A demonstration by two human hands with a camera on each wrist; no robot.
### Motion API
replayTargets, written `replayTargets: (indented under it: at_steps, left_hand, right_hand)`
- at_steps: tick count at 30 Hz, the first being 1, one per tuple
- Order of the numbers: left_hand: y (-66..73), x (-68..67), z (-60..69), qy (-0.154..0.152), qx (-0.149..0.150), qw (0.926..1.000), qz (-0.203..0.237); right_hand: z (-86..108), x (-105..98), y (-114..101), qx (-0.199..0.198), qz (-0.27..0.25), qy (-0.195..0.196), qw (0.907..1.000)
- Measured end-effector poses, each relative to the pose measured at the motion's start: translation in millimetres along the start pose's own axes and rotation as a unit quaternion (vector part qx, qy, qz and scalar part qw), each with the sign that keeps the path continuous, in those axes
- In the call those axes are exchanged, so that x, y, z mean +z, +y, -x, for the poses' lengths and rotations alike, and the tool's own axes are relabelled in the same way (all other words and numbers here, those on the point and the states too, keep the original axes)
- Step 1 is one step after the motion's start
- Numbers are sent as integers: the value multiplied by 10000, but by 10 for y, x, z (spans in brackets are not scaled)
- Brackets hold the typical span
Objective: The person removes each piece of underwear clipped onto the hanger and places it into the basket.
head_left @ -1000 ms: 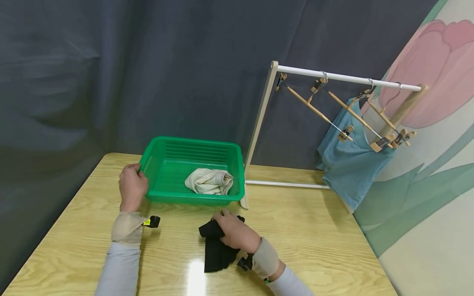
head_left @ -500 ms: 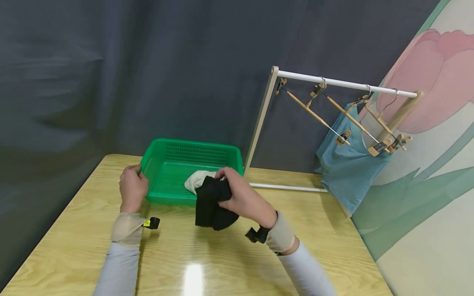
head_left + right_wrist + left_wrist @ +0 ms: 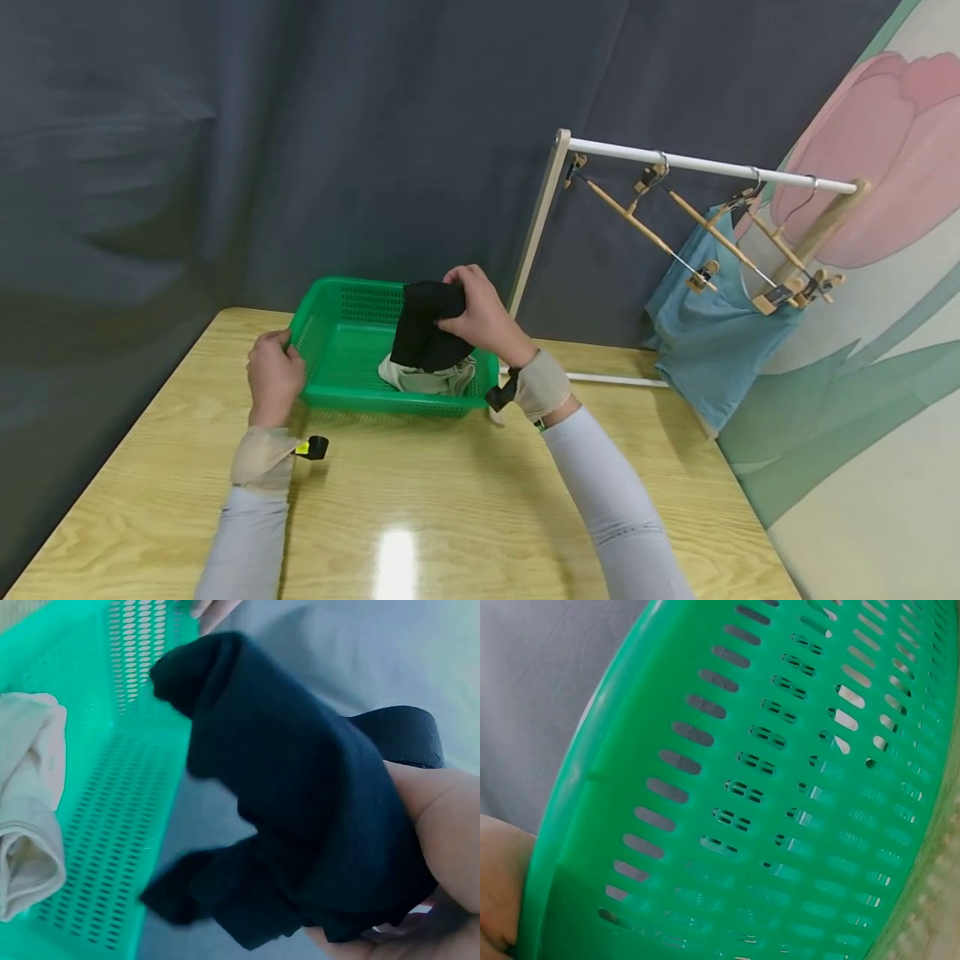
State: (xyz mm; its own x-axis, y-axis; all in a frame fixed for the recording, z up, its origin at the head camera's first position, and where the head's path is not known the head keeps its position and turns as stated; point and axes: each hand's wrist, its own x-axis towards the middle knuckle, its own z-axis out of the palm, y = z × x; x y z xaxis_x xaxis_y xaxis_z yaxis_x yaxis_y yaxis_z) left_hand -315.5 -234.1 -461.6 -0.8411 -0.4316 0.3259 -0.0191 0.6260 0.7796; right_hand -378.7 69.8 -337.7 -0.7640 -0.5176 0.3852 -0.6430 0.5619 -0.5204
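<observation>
In the head view, the black cloth (image 3: 431,329) lies at 9 o'clock of the right grip (image 3: 483,312), pinched between thumb and fingers and held over the 3 o'clock half of the green basket (image 3: 390,403). A cream cloth (image 3: 420,382) lies in the basket at 6 o'clock of the black one; I cannot tell whether they touch. The left grip (image 3: 273,375) is closed on the basket's rim at 9 o'clock. Green basket floor shows at 8 o'clock of the black cloth. The desk (image 3: 360,500) runs from the basket toward 6 o'clock, its back edge against the curtain (image 3: 375,125); the rack (image 3: 675,157) stands at 2 o'clock.

In the left wrist view, part of the left grip meets the rim at 8 o'clock, beside the slotted wall.

In the right wrist view, the right grip, at 4 o'clock, holds the bunched black cloth, with the basket toward 10 o'clock.
</observation>
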Motion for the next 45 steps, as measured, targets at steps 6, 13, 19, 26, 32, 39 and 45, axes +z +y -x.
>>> replayTargets:
  at_steps: [6,13,19,26,32,39,45]
  left_hand:
    - [-13,18,12,53,-45,10000,32]
    - [0,22,-3,86,-6,10000,22]
    - [20,27,-6,102,40,9999,75]
    - [37,19,-21,96,85,9998,176]
    - [13,3,2,16,-114,9999,70]
    - [1,2,8,-16,-129,9999,21]
    - [34,14,-11,-52,-133,9999,-68]
  right_hand:
    - [-213,179,211,434,94,-419,9981]
    - [-307,365,400,763,346,-1287,9881]
    - [-262,422,440,735,798,-2146,9706]
    - [-233,458,446,662,990,-2903,9495]
    - [-200,527,441,1046,1186,-3969,9042]
    - [-138,563,470,1170,1375,-4522,8734]
    - [-151,524,464,1242,1352,-4505,8737]
